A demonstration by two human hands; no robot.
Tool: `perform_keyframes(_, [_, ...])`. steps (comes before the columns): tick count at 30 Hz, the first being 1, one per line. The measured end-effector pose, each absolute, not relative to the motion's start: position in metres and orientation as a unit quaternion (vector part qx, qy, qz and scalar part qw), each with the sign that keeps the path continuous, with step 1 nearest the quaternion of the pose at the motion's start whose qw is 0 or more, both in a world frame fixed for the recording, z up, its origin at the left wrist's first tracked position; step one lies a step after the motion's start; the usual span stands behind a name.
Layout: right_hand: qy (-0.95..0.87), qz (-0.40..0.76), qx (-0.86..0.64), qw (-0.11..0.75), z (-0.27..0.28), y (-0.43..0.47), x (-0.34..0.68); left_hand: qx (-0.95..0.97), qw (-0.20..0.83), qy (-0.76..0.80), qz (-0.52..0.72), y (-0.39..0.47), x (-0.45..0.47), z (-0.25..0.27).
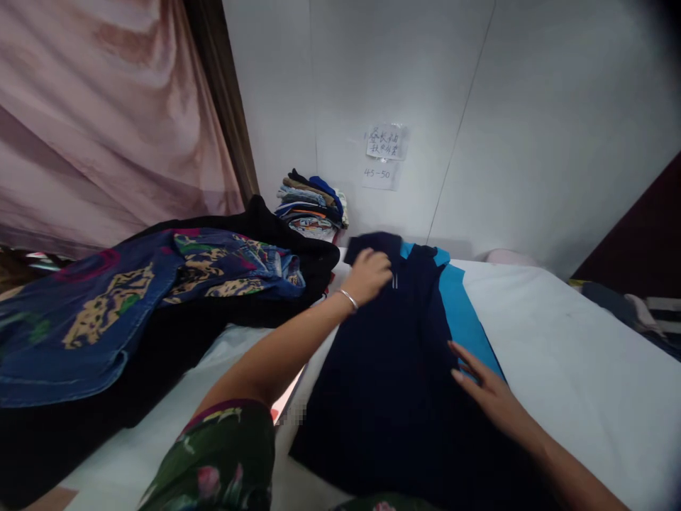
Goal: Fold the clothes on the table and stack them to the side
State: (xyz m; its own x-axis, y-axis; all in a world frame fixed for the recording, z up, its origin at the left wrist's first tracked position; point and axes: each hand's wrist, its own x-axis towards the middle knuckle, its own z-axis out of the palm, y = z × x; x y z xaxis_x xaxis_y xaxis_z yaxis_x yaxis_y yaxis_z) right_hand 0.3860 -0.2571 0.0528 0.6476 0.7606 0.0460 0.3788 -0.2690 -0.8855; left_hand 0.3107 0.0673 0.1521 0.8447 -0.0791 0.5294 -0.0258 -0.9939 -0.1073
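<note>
A navy top (388, 355) with a bright blue panel (460, 305) lies spread in front of me, its collar end away from me. My left hand (371, 273), with a bracelet at the wrist, is closed on a dark folded part of the top near its upper left shoulder. At the right edge of the top, my right hand (486, 390) has its fingers stretched and apart, over the blue panel. Whether those fingertips touch the cloth I cannot tell. The lower end of the top runs into shadow close to my body.
Patterned denim clothing (133, 305) lies over black clothing (266, 312) on the left. A stack of folded clothes (313, 206) stands by the wall (372, 71), near handwritten paper signs (384, 145). White cloth (574, 355) covers the table; other clothes (617, 305) lie beyond its right edge.
</note>
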Motion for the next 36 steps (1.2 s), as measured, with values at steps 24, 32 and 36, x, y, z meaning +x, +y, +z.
perform_keyframes(24, [-0.112,0.351,-0.658,0.656,0.057,-0.18,0.413,-0.877,-0.386,-0.263,-0.117,-0.037,0.34,0.057])
perform_keyframes(32, [-0.092,0.342,-0.565,0.745,0.075,-0.191,0.417,-0.924,-0.307,0.044,-0.224,-0.095,0.312,0.068])
perform_keyframes(36, [-0.104,0.321,-0.569,0.75,0.109,-0.178,0.43,-0.904,-0.321,-0.047,-0.28,-0.068,0.278,0.072])
